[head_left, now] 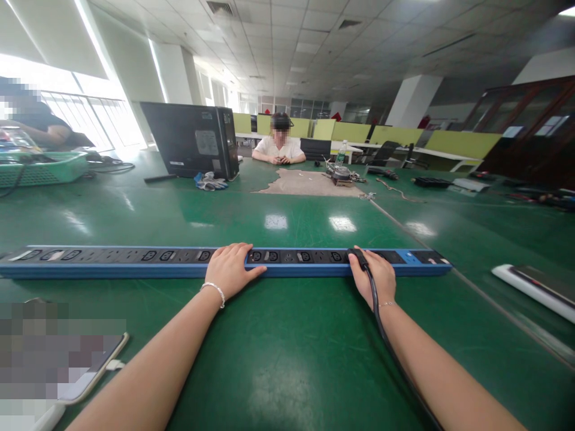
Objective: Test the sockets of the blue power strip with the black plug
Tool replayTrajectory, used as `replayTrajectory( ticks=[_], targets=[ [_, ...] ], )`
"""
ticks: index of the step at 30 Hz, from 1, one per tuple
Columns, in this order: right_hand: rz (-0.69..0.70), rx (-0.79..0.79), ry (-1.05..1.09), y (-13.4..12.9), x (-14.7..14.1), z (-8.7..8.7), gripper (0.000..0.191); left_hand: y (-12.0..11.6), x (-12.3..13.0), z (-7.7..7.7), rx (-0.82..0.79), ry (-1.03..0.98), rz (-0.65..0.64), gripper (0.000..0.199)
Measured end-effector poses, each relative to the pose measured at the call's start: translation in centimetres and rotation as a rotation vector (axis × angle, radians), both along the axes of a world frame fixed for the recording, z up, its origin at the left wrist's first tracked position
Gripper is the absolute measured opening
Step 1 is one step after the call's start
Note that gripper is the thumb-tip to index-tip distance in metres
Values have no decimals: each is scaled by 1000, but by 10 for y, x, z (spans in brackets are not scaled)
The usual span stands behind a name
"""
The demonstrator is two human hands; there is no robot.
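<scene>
A long blue power strip (287, 270) with black sockets lies across the green table. My left hand (231, 270) rests over its middle, palm down, thumb stretched to the right along the near edge. Further right, my right hand (375, 275) is closed around a black plug (358, 258), which sits at the strip's sockets; whether it is fully seated cannot be told. From the plug a black cable (390, 341) runs down over my right wrist and forearm.
On the green table (287, 335), a phone (96, 371) lies near left and a white-edged device (536, 290) at right. Further back are a black computer case (193, 140), gloves (210, 181) and a green basket (45, 169). A person (279, 146) sits opposite, another (38, 123) at far left.
</scene>
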State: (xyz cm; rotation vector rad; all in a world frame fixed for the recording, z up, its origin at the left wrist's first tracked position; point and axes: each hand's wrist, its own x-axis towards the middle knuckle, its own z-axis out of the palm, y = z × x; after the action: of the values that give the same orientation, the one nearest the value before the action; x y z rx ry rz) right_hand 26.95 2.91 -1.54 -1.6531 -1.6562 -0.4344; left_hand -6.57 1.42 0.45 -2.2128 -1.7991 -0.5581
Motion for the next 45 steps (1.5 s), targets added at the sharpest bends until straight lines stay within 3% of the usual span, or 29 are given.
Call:
replayTrajectory(
  ticks=[5,11,15,17,22,28,34,41,45],
  targets=[
    [118,23,70,4,3,-4,37,1,0,-1,5,-4,-5,64],
    [127,59,273,5,1,-5,43,1,0,-1,18,-16,-5,63],
    [-5,230,615,4,1,5,49,0,1,0,9,-21,-9,63],
    [-27,244,690,2,0,9,48,0,1,0,6,-20,-8,64],
    [210,108,576,-8,-22,14,41,1,0,-1,13,-14,0,63],
    [437,-88,504,-10,-82,18,36,1,0,-1,12,-27,-8,63],
    [396,-212,458,2,-125,26,35,0,2,0,7,-60,-11,60],
    [268,-239,349,5,-134,33,33,1,3,0,-9,-91,-15,60],
    [262,-247,316,3,-135,35,34,1,2,0,7,-91,-24,61]
  ],
)
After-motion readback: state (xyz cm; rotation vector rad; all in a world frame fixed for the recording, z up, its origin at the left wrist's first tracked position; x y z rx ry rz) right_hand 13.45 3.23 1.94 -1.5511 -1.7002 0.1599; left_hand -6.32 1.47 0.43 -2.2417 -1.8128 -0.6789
